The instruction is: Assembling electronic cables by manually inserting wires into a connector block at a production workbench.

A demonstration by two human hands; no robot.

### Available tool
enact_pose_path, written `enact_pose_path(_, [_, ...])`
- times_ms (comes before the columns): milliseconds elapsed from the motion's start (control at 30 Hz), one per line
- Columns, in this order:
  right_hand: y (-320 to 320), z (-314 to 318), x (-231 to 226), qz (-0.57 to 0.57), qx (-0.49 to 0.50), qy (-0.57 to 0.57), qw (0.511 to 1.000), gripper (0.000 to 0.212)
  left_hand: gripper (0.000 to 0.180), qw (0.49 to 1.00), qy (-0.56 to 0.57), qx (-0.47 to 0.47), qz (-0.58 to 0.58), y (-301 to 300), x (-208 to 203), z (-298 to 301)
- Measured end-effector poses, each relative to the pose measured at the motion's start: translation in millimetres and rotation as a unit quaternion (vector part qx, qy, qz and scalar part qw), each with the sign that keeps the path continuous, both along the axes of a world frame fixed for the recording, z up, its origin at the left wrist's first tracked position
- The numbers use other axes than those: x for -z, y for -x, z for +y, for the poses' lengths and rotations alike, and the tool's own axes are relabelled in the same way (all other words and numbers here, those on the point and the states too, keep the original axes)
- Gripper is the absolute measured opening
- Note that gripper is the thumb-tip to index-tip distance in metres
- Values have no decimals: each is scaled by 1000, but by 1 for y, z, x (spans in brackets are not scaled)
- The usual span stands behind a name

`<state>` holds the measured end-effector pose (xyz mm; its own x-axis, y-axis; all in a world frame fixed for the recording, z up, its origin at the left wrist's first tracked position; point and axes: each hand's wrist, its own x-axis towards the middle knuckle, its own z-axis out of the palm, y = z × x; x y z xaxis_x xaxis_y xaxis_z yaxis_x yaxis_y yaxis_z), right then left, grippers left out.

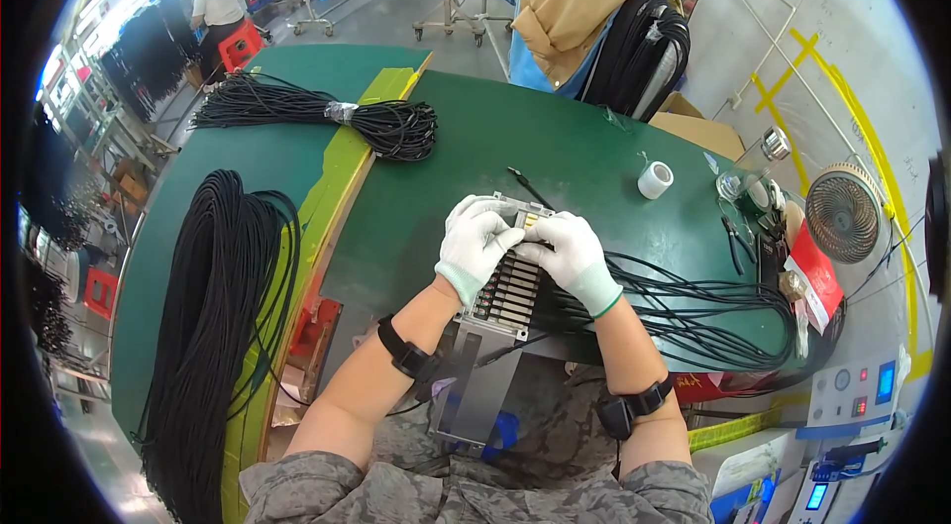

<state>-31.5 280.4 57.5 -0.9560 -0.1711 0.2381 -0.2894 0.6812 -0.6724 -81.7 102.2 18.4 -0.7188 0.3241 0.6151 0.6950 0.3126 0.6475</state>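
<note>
My left hand (474, 245) and my right hand (572, 257), both in white gloves, meet over the far part of a metal fixture (522, 334) with a row of narrow slots. Thumbs and fingertips of both hands are pinched close together there; whatever is between them is too small and covered to make out. Pale yellow pieces (532, 221) show in the fixture just beyond the fingertips. Black cables (684, 311) run out from the fixture's right side, below my right hand. A short black cable end (525, 185) lies past the fixture's far end.
Black cable bundles (213, 316) (381, 128) lie on the left and far left of the green table (466, 118). At right are a white roll (655, 180), pliers (733, 245), a fan (842, 212) and a glass jar (763, 153). A raised yellow-taped edge (332, 197) crosses the table.
</note>
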Motion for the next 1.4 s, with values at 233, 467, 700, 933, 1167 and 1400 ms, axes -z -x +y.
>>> enact_pose_path(233, [0,-11,8,41,18,48,998,20,22,997,55,-11,-51,0,0,-2])
enact_pose_path(467, [3,-7,5,24,-1,21,999,19,21,995,30,9,-91,3,4,-8])
enact_pose_path(700, [10,-28,19,240,15,-100,965,16,21,972,-66,27,-224,1,8,-3])
enact_pose_path(933, [4,3,3,48,-46,-30,997,20,20,999,25,-27,16,0,-5,2])
enact_pose_path(1167, [-3,-2,9,-72,-14,178,981,15,19,999,12,-3,48,1,-8,-3])
enact_pose_path(1400, [6,16,11,99,52,-24,993,10,18,984,-33,-134,-115,12,5,-14])
